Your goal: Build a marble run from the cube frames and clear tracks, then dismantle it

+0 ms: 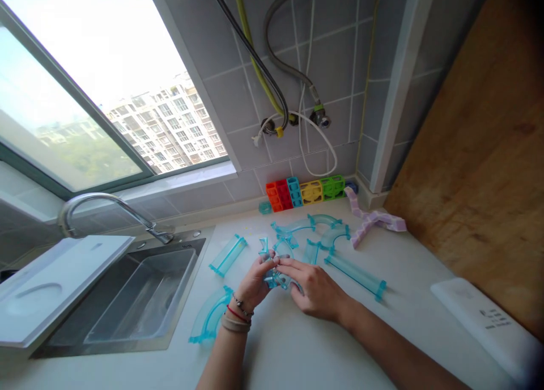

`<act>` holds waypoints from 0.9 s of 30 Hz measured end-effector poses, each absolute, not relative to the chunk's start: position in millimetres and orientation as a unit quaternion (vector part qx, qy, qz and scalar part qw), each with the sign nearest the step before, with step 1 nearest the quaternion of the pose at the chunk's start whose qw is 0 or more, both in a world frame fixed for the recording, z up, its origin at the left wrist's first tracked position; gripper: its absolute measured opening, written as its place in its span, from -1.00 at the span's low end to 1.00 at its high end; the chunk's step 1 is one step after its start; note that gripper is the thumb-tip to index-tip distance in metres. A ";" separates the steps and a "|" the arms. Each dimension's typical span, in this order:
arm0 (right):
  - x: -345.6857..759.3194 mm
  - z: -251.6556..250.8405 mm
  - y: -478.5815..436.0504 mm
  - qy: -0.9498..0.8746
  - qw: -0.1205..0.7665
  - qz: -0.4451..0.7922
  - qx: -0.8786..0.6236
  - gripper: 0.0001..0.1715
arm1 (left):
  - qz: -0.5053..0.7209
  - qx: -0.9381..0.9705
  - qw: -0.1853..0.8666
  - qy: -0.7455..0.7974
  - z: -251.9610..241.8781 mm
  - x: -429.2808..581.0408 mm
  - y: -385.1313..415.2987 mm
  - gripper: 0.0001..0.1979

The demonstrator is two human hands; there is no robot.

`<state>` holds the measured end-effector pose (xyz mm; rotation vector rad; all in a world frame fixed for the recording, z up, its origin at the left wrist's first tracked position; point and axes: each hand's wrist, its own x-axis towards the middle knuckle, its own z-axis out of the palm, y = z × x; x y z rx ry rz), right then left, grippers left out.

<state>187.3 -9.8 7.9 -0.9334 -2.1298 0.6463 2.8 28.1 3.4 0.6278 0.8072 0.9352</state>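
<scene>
My left hand point(258, 276), with bracelets at its wrist, is closed round a small clear-blue plastic track piece point(277, 279). The fingers of my right hand point(312, 285) press on the same piece from the right, hiding much of it. Just beyond the hands lie joined clear-blue curved track pieces point(327, 223). A straight track piece point(228, 255) rests to the left, and a longer straight one point(356, 273) to the right. Beside my left wrist is a loose curved track piece point(210, 316).
Red, blue, yellow and green plastic blocks point(311, 191) stand in a row against the wall, near a purple three-armed piece point(374, 219). To the left are a sink point(187, 299), a faucet point(114, 200) and a white board point(46, 288). A white power strip point(480, 322) lies at the right.
</scene>
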 end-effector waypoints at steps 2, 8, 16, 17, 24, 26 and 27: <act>186.9 7.7 -10.6 -0.787 0.399 0.285 -0.374 -0.44 | 0.440 0.285 0.768 0.367 1.9 1.7 28.9 -0.67; 186.8 -8.8 4.5 -0.564 0.507 0.453 -0.469 -0.59 | 0.406 0.311 0.789 0.340 0.1 4.6 25.7 -0.63; 191.9 -15.9 20.1 -0.469 0.517 0.486 -0.525 -0.34 | 0.383 0.322 0.805 0.321 5.1 14.3 17.4 -0.60; 192.6 -12.5 18.5 -0.479 0.503 0.493 -0.524 -0.34 | 0.391 0.322 0.801 0.319 6.4 13.9 17.3 -0.59; 192.2 0.8 10.2 -0.494 0.480 0.573 -0.445 -0.57 | 0.409 0.344 0.756 0.378 10.8 15.9 19.1 -0.62; 193.4 0.7 11.2 -0.478 0.508 0.554 -0.454 -0.59 | 0.411 0.344 0.743 0.402 10.6 17.6 19.4 -0.58; 194.4 0.9 11.6 -0.485 0.523 0.533 -0.455 -0.61 | 0.412 0.339 0.741 0.408 10.3 17.9 19.6 -0.57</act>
